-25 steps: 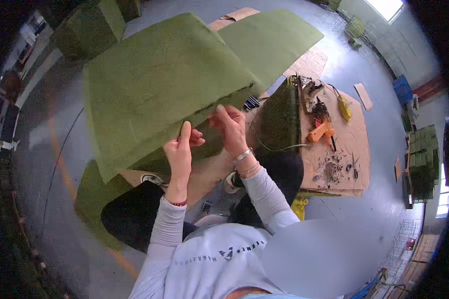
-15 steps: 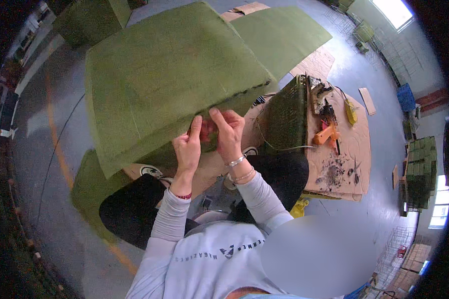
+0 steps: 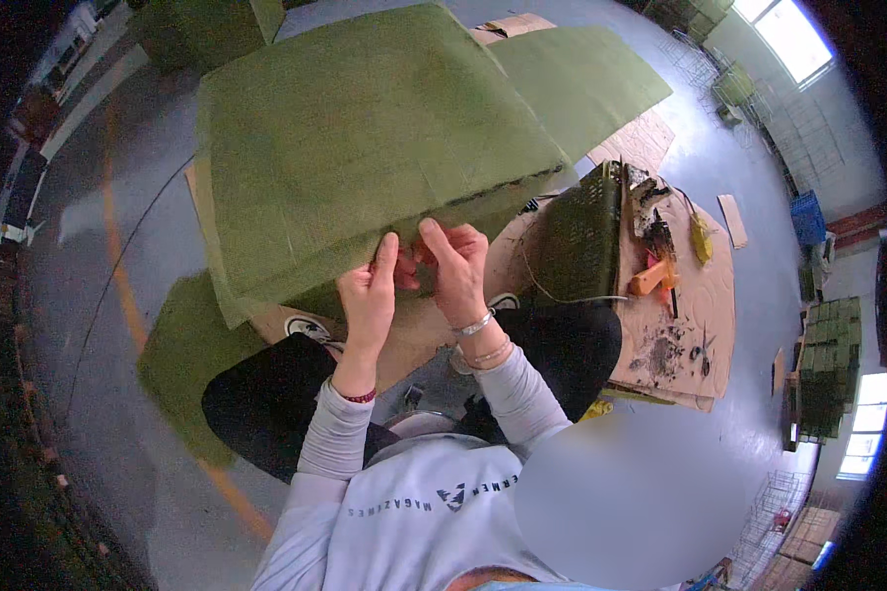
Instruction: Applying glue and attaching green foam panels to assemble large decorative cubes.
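Note:
A large green box-like piece with a flat mesh-textured top (image 3: 365, 148) tilts in front of me. My left hand (image 3: 368, 295) is closed on its near edge, thumb on top and fingers curled beneath. Close beside it, my right hand (image 3: 455, 271) pinches the same edge between thumb and bent fingers. A dark, uneven seam (image 3: 522, 184) runs along that edge to the right of my hands, toward the corner. My fingertips are partly hidden under the edge.
At right, a cardboard-topped stand (image 3: 705, 315) holds an orange-handled tool (image 3: 652, 278), scissors (image 3: 701, 357), a yellow object (image 3: 701, 241) and black residue. A green perforated crate (image 3: 586, 236) stands beside it. Another green sheet (image 3: 586, 84) lies behind. A cable (image 3: 133, 256) crosses the floor.
The green piece has shifted slightly right in view, while my hands keep nearly the same place, now pinching farther left along its edge. The surroundings also shift a little as the view turns.

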A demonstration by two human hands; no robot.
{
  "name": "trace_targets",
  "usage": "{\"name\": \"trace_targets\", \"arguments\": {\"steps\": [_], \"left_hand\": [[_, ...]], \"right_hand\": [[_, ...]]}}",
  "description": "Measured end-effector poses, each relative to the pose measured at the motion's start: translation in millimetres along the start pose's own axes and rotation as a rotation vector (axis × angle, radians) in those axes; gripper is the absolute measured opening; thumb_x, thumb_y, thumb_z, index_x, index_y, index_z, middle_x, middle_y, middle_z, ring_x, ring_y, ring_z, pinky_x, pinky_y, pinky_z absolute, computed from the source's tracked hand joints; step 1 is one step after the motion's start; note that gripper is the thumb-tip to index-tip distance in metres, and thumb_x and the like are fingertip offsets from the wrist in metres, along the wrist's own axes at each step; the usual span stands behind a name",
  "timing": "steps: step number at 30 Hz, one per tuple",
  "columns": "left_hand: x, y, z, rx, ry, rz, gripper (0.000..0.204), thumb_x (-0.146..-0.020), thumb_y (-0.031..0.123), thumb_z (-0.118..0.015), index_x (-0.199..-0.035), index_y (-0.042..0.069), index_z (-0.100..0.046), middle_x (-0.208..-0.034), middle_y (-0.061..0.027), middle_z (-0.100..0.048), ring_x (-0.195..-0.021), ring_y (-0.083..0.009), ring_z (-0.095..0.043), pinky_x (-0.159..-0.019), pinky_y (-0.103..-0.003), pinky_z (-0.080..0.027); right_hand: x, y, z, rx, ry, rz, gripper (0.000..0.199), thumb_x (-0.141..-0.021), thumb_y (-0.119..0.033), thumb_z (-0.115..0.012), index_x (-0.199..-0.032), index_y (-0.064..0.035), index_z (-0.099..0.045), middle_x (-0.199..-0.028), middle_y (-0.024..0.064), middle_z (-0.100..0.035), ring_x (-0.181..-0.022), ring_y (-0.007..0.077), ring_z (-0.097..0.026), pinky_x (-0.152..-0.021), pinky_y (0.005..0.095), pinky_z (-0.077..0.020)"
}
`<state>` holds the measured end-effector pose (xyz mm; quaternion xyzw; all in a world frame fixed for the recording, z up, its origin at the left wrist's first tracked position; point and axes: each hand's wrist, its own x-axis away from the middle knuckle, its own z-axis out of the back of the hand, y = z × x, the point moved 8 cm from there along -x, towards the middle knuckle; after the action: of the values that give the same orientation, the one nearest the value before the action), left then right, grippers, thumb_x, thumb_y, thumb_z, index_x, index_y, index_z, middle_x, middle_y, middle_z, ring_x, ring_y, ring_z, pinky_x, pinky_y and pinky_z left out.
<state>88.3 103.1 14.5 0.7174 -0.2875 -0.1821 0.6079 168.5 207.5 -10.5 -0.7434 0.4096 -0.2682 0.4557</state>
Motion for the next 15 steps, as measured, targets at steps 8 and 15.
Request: {"name": "trace_targets", "arguments": {"steps": [8,15], "left_hand": [[2,18,7,-0.259,0.048,-0.112,0.036,-0.089,0.027,-0.053,-0.071,-0.003,-0.063,-0.066,-0.0041,-0.061,-0.056,-0.0104,-0.056,-0.052,-0.024,-0.047],[9,-2,28,0.041,0.096,-0.061,0.036,-0.085,0.033,-0.058,-0.066,0.002,-0.063,-0.06,-0.0027,-0.057,-0.05,-0.0092,-0.05,-0.048,-0.025,-0.041]], "right_hand": [[-6,4,2,0.099,0.058,0.105,0.023,-0.081,-0.017,-0.064,-0.064,-0.0025,-0.057,-0.06,-0.0034,-0.052,-0.054,0.0032,-0.04,-0.048,0.021,-0.0319],[15,2,-15,0.006,-0.055,-0.05,0.023,-0.081,-0.017,-0.064,-0.064,-0.0027,-0.057,-0.06,-0.0018,-0.055,-0.054,0.0049,-0.045,-0.049,0.021,-0.0343]]}}
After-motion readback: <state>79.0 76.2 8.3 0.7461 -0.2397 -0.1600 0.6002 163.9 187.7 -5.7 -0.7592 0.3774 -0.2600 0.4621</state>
